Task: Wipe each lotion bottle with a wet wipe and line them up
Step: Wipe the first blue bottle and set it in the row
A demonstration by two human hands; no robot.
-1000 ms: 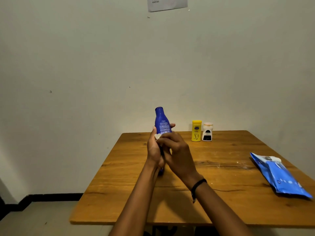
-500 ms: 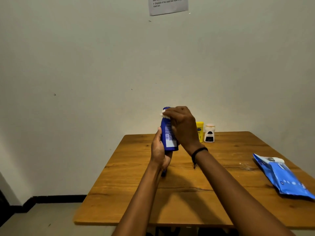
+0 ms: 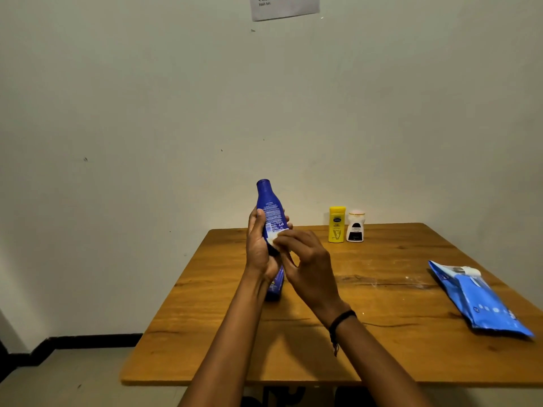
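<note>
A tall blue lotion bottle (image 3: 269,207) is held upright above the wooden table (image 3: 367,342), tilted slightly left, with my left hand (image 3: 258,248) wrapped around its middle. My right hand (image 3: 308,265) presses a small white wet wipe (image 3: 273,240) against the bottle's lower body, just below the label. The wipe is mostly hidden by my fingers. A yellow lotion bottle (image 3: 336,224) and a small white bottle (image 3: 355,226) stand side by side at the table's far edge.
A blue pack of wet wipes (image 3: 479,301) lies flat near the right edge of the table. The wall stands right behind the far edge, with a paper sheet (image 3: 284,5) taped high up. Floor shows to the left.
My right hand slid the wipe from the bottle's cap down to its lower body. The left hand has kept its hold on the bottle.
</note>
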